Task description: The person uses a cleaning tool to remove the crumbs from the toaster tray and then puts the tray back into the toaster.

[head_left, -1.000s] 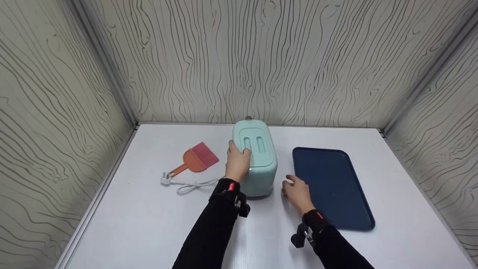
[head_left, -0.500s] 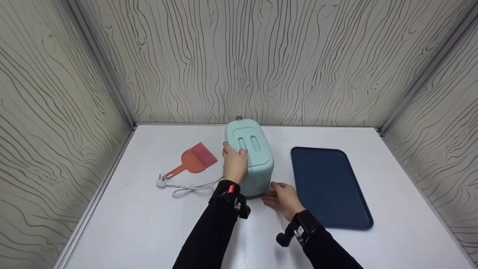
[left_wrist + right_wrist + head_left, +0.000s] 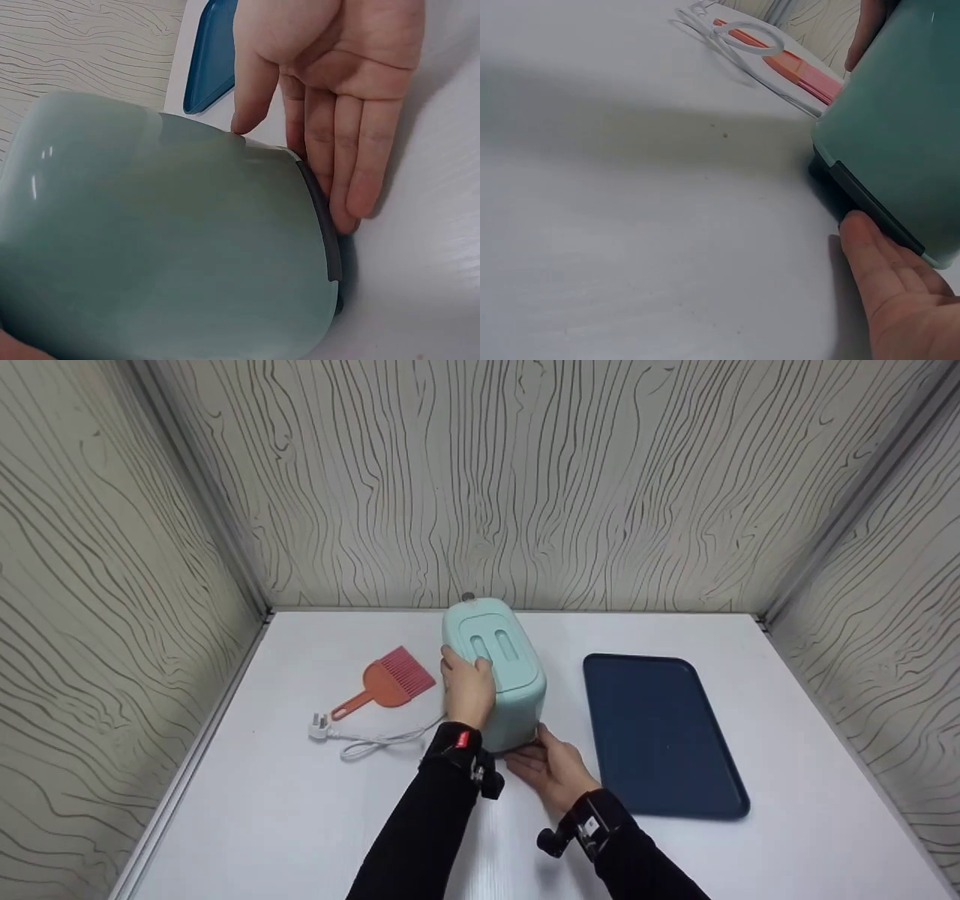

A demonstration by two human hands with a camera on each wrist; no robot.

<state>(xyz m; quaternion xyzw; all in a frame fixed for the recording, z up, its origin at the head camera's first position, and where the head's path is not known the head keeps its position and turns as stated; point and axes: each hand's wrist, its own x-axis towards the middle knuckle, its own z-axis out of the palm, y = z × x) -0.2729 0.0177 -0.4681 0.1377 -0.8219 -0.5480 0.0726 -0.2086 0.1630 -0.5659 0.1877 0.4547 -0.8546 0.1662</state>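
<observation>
A mint-green toaster (image 3: 523,711) with two long slots in its top stands mid-table. My left hand (image 3: 470,688) grips its left side, thumb on the top near a slot and fingers over the side. At the lower near right corner is my right hand (image 3: 556,772), palm turned up. Its straight fingers (image 3: 346,142) touch the dark strip (image 3: 321,217) along the toaster's bottom edge, and its thumb rests on the corner. In the right wrist view, the fingertips (image 3: 859,225) lie against this strip. Whether they reach beneath the base is hidden.
Left of the toaster lie an orange dustpan-shaped piece (image 3: 384,686) with pink bristles and a white cord (image 3: 375,742) ending in a plug (image 3: 319,727). A dark blue tray (image 3: 667,735) lies to the right. Patterned walls (image 3: 480,480) enclose the table's back and sides.
The right hand has moved left from beside the tray to the toaster's lower corner. The toaster has shifted left, its far end most, with the left hand on it; the plug moved slightly left.
</observation>
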